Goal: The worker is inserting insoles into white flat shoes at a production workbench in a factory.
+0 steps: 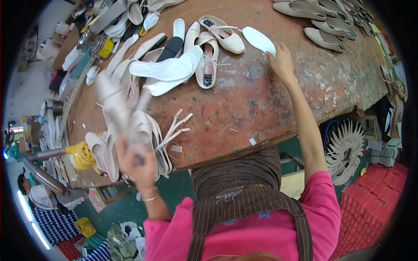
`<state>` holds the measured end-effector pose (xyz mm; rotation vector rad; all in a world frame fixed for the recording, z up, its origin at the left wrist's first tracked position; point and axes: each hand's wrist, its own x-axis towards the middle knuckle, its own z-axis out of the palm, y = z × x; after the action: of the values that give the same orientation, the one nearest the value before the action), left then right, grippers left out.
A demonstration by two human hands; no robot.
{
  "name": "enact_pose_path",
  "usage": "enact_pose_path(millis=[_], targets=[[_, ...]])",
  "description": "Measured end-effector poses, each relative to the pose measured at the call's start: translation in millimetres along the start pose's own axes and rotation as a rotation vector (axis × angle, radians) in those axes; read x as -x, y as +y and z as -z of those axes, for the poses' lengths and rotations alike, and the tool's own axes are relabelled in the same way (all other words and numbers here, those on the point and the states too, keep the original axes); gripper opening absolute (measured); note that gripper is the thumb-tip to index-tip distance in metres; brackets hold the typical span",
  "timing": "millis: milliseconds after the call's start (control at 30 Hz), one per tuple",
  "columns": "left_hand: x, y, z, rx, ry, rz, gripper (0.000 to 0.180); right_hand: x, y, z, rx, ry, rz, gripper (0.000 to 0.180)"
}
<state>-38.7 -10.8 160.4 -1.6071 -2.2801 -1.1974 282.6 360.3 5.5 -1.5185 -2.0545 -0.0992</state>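
Shoes (209,61) lie on the bench (261,100), insole (258,40) right.

A worn reddish workbench (270,100) carries cream shoes (220,35) and white insoles (167,68).

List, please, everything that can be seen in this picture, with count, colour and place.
workbench: one, reddish-brown, worn, across the middle
insole: one, white, far side, under the right hand's fingertips
loose insoles: several, white, left of centre
open shoes: a few, beige, far centre
finished shoes: several, beige, far right corner
shoe uppers: a pile, beige, near left edge
blurred shoe piece: one, pale, in the left hand
fan: one, white, below the bench, right
left hand: closed on the shoe piece
right hand: reaching out, touching the insole
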Motion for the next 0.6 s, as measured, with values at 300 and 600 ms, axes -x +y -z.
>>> enact_pose_path(millis=[300, 600], targets=[[-13, -15, 65, -0.792, -0.354, 0.529, 0.018, 5, -28, 42, -0.073, -0.403, -0.142, 0.047], [-219, 50, -210, -0.348, -0.471, -0.59, 0.049, 100, 4, 155, -1.807, -0.275, -0.671, 0.046]])
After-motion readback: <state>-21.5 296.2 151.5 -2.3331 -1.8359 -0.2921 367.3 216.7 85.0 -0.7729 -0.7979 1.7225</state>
